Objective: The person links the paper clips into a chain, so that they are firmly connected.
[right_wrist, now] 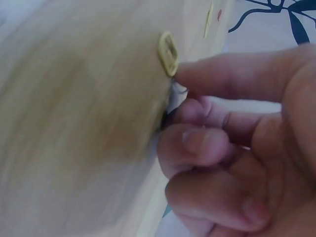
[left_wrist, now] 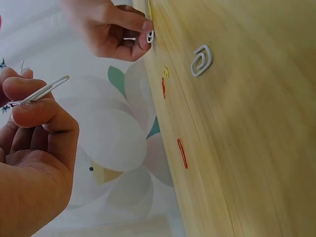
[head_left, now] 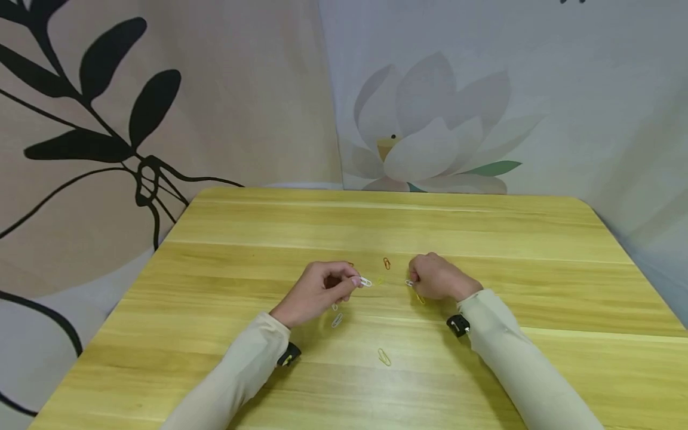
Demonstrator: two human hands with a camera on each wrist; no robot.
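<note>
My left hand (head_left: 322, 289) pinches a white paper clip (head_left: 365, 281) between thumb and forefinger, its free end pointing right. In the left wrist view this paper clip (left_wrist: 53, 88) sticks out past the fingertips. Across a short gap, my right hand (head_left: 438, 278) pinches another white paper clip (head_left: 409, 283) just over the tabletop. The left wrist view shows that clip (left_wrist: 150, 36) below the thumb tip; the right wrist view is blurred there. A yellow paper clip (head_left: 420, 298) lies beside the right hand, partly covered by it.
Loose paper clips lie on the wooden table (head_left: 269, 221): a red one (head_left: 386, 263) beyond the hands, a yellow one (head_left: 380, 280) between them, a white one (head_left: 337, 320) under the left wrist and a yellow one (head_left: 384, 357) nearer me. Patterned cloth (head_left: 258, 89) hangs behind.
</note>
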